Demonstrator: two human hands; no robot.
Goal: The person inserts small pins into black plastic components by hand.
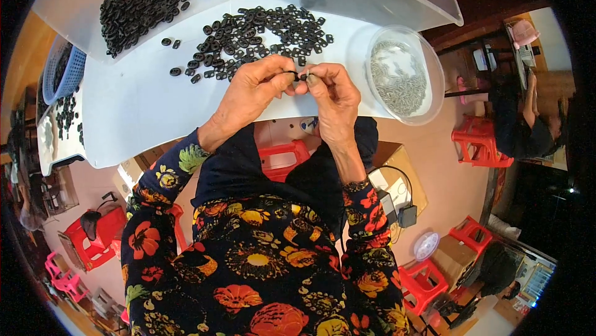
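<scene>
Over white table [124, 106] edge: left hand [251, 91], right hand [336, 94] facing inward, fingers [278, 63] of both pinching small black part [302, 77].

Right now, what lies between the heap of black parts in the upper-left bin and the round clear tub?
In the head view, scattered black parts on the white table lie between the heap and the tub.

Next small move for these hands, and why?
Probably line up the slim silvery pin in the right hand with the small black plastic-looking part in the left hand: both appear pinched at the fingertips, very close together, though the fingers hide whether the two already join.
</scene>
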